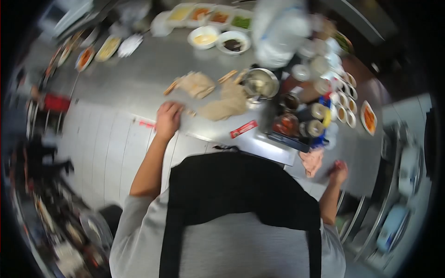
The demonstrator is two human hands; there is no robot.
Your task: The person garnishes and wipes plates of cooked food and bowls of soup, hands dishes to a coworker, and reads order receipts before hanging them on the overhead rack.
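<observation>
Beyond the black apron (232,185), left hand (169,116) is placed near tan heaps (227,104), upper centre; right hand (339,171), near pink cloth (311,162) at right. Grips cannot be told; pink cloth could be dislodged by hasty reaching.

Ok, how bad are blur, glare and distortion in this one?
Head view: wide-angle distortion bends the outline of the steel counter, and the corners go black; head view: the right hand and plastic bag look blurred, the red packet's print unreadable; head view: pale sheen on the counter.
</observation>
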